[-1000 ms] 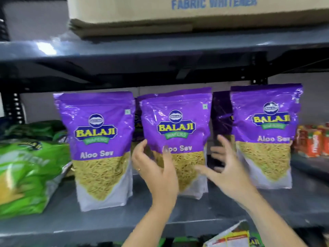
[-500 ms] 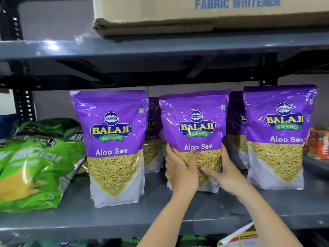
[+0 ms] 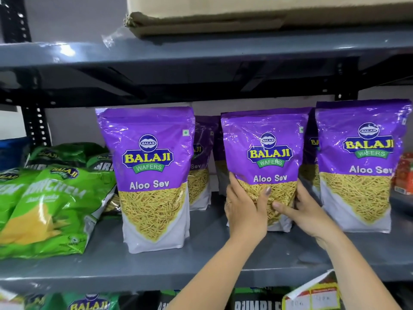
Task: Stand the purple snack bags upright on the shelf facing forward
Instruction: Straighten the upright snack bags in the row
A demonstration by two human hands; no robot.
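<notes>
Three purple Aloo Sev bags stand upright in a front row on the grey shelf (image 3: 134,267), labels forward: a left bag (image 3: 152,173), a middle bag (image 3: 266,148) and a right bag (image 3: 359,162). My left hand (image 3: 244,211) grips the middle bag's lower left side, thumb across its front. My right hand (image 3: 306,211) holds its lower right side. More purple bags (image 3: 201,166) stand behind the front row, partly hidden.
Green snack bags (image 3: 49,209) lie piled at the shelf's left. A cardboard box (image 3: 268,12) sits on the shelf above. Red packs (image 3: 404,175) stand at the far right. The lower shelf holds more green bags (image 3: 89,303) and a carton (image 3: 312,296).
Both hands closed onto the middle purple bag's lower sides. The camera view shifted left and closer, so the bags appear further right.
</notes>
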